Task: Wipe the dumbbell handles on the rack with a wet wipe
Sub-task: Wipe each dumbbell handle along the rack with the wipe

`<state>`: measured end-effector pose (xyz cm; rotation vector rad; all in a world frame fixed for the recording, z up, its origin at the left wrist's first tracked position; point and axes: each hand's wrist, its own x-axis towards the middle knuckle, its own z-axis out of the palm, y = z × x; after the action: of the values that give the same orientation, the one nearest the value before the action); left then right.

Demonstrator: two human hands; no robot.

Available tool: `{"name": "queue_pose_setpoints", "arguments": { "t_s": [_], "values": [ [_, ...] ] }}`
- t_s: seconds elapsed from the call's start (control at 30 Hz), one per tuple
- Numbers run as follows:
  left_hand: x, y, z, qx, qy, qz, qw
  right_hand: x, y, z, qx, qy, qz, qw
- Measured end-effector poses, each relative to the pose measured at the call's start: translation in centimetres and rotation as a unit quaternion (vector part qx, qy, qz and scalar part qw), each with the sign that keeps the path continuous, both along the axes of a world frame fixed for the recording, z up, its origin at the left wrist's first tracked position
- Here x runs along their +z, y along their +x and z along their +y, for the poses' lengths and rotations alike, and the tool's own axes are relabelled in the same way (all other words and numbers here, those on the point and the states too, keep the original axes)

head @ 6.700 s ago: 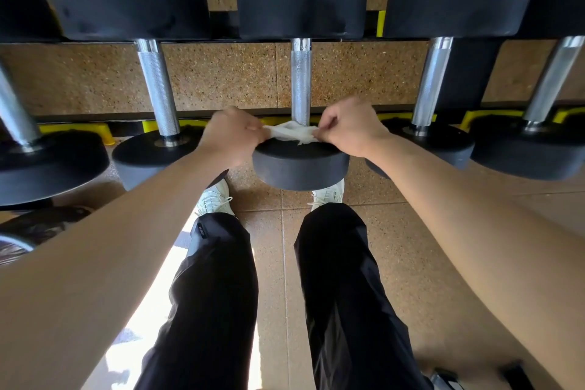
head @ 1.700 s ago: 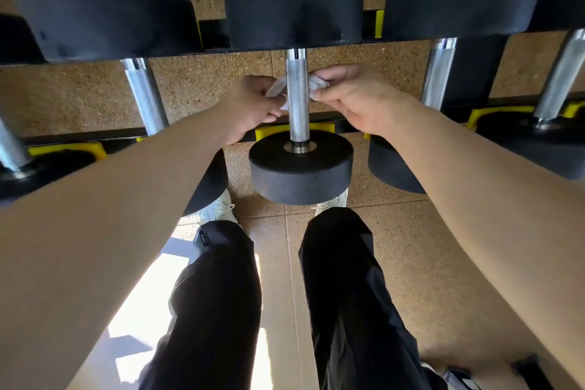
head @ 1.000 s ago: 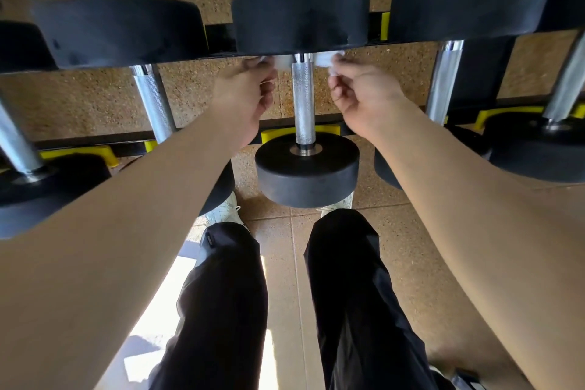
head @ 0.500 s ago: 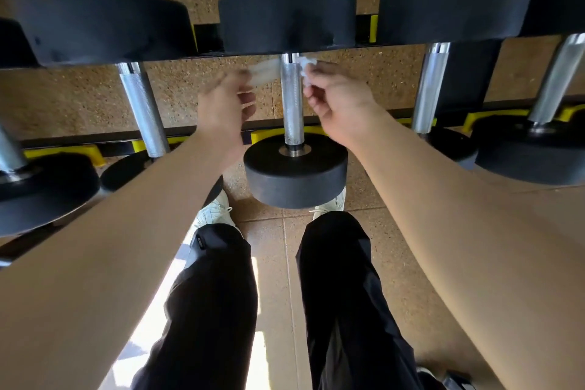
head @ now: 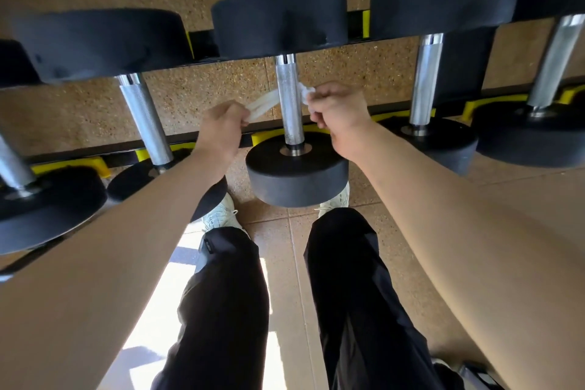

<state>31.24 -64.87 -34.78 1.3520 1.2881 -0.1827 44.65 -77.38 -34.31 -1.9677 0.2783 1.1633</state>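
- Left hand (head: 221, 128) pinched one end of the wipe (head: 261, 104); right hand (head: 337, 108) curled tight around the other.
- The wipe looped behind the middle handle (head: 289, 101) on the rack (head: 266, 137), about midway along; both hands flanked it, equally near.
- The handle ran straight away from the person; further wiping would likely slide along it.

A white wet wipe (head: 262, 103), twisted into a strand, is looping behind the centre dumbbell's knurled chrome handle (head: 289, 117), apparently touching it, with its ends trailing toward three and eight o'clock.
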Motion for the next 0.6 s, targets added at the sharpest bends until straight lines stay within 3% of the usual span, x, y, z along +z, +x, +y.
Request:
{"name": "queue_pose_setpoints", "arguments": {
  "t_s": [0.17, 0.3, 0.4, 0.5, 0.6],
  "values": [
    [-0.5, 1.5, -0.8, -0.103, -0.011, 0.011, 0.995, 0.0, 2.0, -2.6, 0.007, -0.055, -0.035, 0.998],
    [-0.3, -0.5, 0.4, -0.151, 0.005, 0.039, 0.988, -0.4, 0.3, -1.9, 0.125, -0.075, -0.034, 0.989],
    [-0.5, -2.9, 1.4, -0.244, 0.009, 0.079, 0.966, -0.8, -0.3, -1.1, 0.269, -0.091, -0.051, 0.957],
    [-1.2, -2.2, 1.1, -0.316, 0.009, 0.064, 0.947, -0.6, 0.9, -2.0, 0.390, -0.140, -0.079, 0.907],
    [-1.7, -0.8, 0.1, -0.345, 0.001, 0.034, 0.938, -0.3, 2.4, -3.6, 0.424, -0.170, -0.082, 0.886]
  ]
}}
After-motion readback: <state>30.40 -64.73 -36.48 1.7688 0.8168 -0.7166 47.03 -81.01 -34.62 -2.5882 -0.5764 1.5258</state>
